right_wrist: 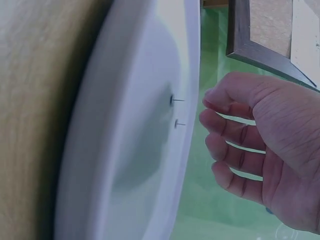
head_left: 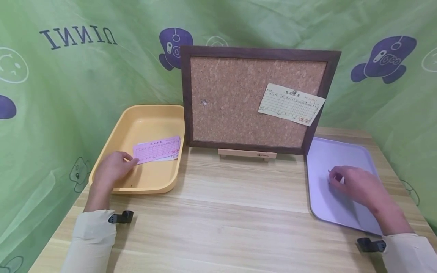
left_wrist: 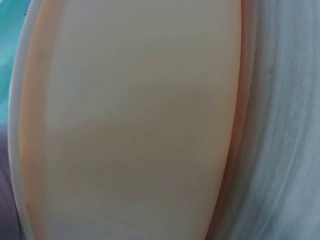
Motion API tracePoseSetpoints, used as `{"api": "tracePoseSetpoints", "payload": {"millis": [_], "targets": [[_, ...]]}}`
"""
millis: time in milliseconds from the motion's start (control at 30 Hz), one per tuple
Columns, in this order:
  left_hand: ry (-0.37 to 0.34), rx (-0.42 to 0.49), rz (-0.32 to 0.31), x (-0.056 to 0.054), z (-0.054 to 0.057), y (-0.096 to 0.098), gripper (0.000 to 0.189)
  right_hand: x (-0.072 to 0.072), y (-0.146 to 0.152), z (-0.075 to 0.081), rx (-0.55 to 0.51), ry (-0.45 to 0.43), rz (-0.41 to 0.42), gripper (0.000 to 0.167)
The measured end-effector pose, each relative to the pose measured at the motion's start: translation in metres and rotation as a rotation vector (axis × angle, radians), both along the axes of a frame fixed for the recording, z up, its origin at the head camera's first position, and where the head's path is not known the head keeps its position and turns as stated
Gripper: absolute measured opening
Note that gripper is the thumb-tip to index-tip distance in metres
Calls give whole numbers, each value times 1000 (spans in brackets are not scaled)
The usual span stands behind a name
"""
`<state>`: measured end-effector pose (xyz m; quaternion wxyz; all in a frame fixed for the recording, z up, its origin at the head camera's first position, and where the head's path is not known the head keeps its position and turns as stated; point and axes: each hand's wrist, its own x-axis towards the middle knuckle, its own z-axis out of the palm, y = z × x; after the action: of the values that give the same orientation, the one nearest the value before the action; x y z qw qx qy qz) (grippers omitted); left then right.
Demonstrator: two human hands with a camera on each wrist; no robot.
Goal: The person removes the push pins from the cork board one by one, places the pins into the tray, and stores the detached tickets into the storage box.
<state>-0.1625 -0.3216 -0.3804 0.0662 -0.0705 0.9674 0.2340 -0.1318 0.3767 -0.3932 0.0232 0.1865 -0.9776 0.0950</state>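
My left hand reaches into the yellow tray, its thumb and fingertips pinching the left end of a pink receipt slip. Under that slip a white slip peeks out. The left wrist view shows the tray's bare floor; hand and slips are out of it. Over the lavender tray hovers my right hand, fingers loosely bent. In the right wrist view two pushpins stand points up on that tray, just short of the fingertips; I see nothing held there.
A dark-framed cork board stands between the trays on a wooden stand. A pale receipt is pinned at its right, and a pin sits at its left. A green printed curtain hangs behind the wooden table.
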Motion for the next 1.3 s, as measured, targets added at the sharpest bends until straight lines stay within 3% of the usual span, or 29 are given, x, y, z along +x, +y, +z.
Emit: {"api": "tracePoseSetpoints", "payload": {"millis": [400, 600, 833, 1000, 1167, 1300], "targets": [[120, 23, -18, -4, 12, 27, 46, -2, -7, 9, -43, 173, 34, 11], [266, 45, -98, -10, 19, 48, 35, -2, -14, 15, -73, 260, 37, 12], [364, 125, -169, -14, 25, 75, 25, -1, -21, 18, -124, 389, 46, 21], [444, 165, -243, -16, 30, 96, 19, -2, -29, 25, -150, 416, -6, 28], [498, 195, -304, -17, 38, 112, 15, -9, -44, 34, -188, 433, -52, 42], [502, 252, -348, -19, 41, 128, 14, -16, -52, 37, -219, 494, -53, 43]]}}
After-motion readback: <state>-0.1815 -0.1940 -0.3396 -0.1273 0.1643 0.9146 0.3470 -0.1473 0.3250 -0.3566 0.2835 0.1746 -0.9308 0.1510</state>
